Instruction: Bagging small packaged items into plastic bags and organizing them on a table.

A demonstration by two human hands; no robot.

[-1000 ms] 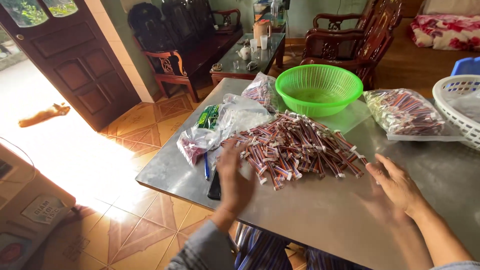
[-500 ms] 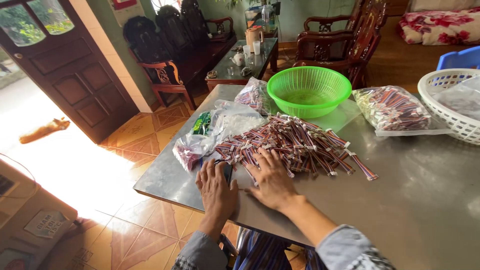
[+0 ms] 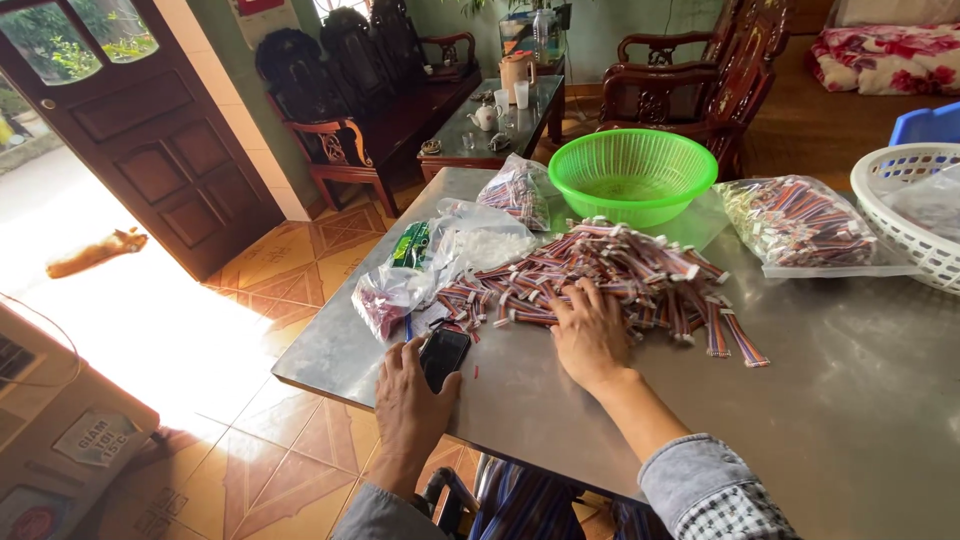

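I see one steel table (image 3: 800, 400), one green basket (image 3: 632, 175) beyond my right hand (image 3: 590, 335), and one white basket (image 3: 905, 205) far to its right. One loose pile of striped cable pieces (image 3: 620, 275) lies under that hand's fingertips; three filled bags sit around it. Right hand: flat, fingers spread, palm down, gripping nothing. Left hand (image 3: 410, 395): flat, open, fingertips touching one black phone (image 3: 443, 355).
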